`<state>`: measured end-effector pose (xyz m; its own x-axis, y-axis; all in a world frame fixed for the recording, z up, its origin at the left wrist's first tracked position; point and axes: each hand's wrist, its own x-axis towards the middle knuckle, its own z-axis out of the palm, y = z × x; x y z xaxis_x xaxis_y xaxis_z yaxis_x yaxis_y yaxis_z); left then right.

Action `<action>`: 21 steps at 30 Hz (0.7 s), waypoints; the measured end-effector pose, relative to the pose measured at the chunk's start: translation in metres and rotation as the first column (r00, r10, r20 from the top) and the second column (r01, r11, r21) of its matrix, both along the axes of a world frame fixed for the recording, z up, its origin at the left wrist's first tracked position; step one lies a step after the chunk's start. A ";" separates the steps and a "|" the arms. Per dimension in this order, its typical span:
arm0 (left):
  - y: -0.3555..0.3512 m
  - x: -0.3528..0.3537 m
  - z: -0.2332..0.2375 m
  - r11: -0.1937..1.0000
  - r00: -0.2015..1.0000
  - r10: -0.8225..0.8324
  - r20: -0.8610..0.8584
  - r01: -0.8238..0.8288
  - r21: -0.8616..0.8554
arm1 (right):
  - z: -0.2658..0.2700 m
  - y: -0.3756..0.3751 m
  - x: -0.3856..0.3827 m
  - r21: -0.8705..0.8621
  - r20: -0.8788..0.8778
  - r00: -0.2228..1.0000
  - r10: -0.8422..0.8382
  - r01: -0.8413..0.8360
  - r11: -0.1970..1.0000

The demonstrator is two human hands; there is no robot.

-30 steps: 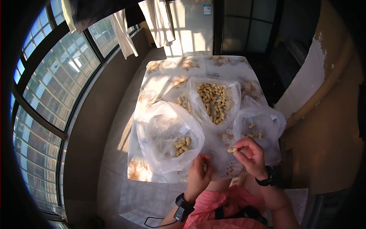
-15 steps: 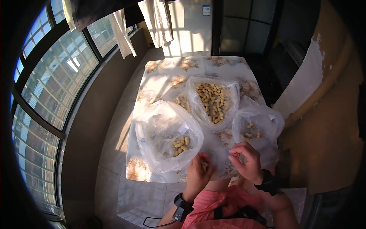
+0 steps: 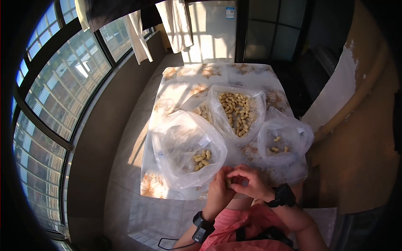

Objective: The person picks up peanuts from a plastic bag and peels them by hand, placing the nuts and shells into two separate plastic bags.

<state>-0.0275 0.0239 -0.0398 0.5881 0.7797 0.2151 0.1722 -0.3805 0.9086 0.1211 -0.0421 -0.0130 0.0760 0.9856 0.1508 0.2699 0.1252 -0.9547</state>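
Observation:
My left hand (image 3: 219, 189) is closed around a few peanuts (image 3: 228, 183) at the table's front edge. My right hand (image 3: 248, 182) touches it from the right, thumb and forefinger curled together at the peanuts; whatever lies between those fingertips is too small to make out. Just beyond my left hand, a clear plastic bag (image 3: 176, 146) holds several peanuts. Farther back, the middle bag (image 3: 215, 109) contains a large pile of peanuts. The right bag (image 3: 268, 129) has a few pieces in it.
A flowered cloth covers the table (image 3: 180, 79). More peanuts (image 3: 203, 111) show through plastic beside the middle bag. Barred windows (image 3: 67, 83) run along the left, and a brown wall panel (image 3: 356, 167) stands at the right. Pale cloths (image 3: 173, 25) hang at the back.
My right hand has moved left and now meets my left hand, where the two were apart before. The whole view has shifted slightly.

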 end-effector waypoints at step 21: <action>0.007 0.008 0.001 0.975 0.986 -0.080 0.144 0.108 -0.193 | -0.025 -0.006 0.000 0.019 -0.481 0.872 -0.095 0.119 0.993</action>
<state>-0.0192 0.0308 -0.0385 0.6369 0.7576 0.1428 0.0152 -0.1976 0.9802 0.1208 -0.0478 -0.0380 0.2551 0.9602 0.1139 -0.2039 0.1686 -0.9644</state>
